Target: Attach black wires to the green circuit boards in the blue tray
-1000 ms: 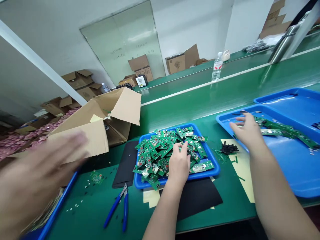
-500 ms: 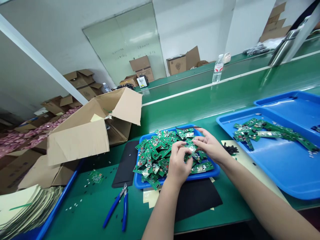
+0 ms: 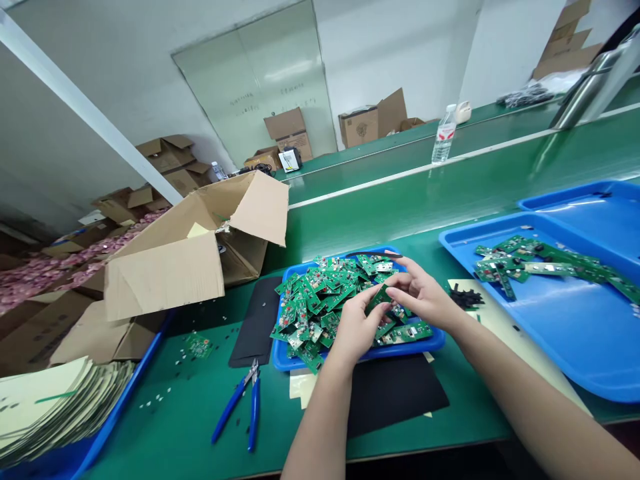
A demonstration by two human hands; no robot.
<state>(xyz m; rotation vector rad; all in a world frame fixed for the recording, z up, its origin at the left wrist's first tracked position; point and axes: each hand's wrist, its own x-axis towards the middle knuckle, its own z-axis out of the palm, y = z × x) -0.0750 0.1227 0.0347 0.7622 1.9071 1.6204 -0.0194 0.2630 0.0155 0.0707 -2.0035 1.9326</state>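
Note:
Between both hands, over the near tray, a small green circuit board [image 3: 377, 298] is tilted with its plain green side showing. My left hand [image 3: 357, 327] is closed on its left side, thumb in front. My right hand [image 3: 425, 300] pinches the right side with the thumb. A thin dark strip [image 3: 373, 254] sticks out leftward from the right hand's raised index finger; how it is held is hidden. Beneath the hands, a blue tray [image 3: 434, 343] is heaped with green circuit boards [image 3: 310, 300].
Blue-handled cutters [image 3: 255, 413] lie open on the green table, left of black sheets [image 3: 400, 393]. An open cardboard box [image 3: 165, 280] stands left. Small black parts [image 3: 465, 297] lie beside a blue tray [image 3: 550, 327] with more boards. A water bottle [image 3: 444, 137] stands behind.
The held circuit board has been turned, from its component side to its plain green side. Both hands have shifted their fingers on it. The whole view has moved slightly.

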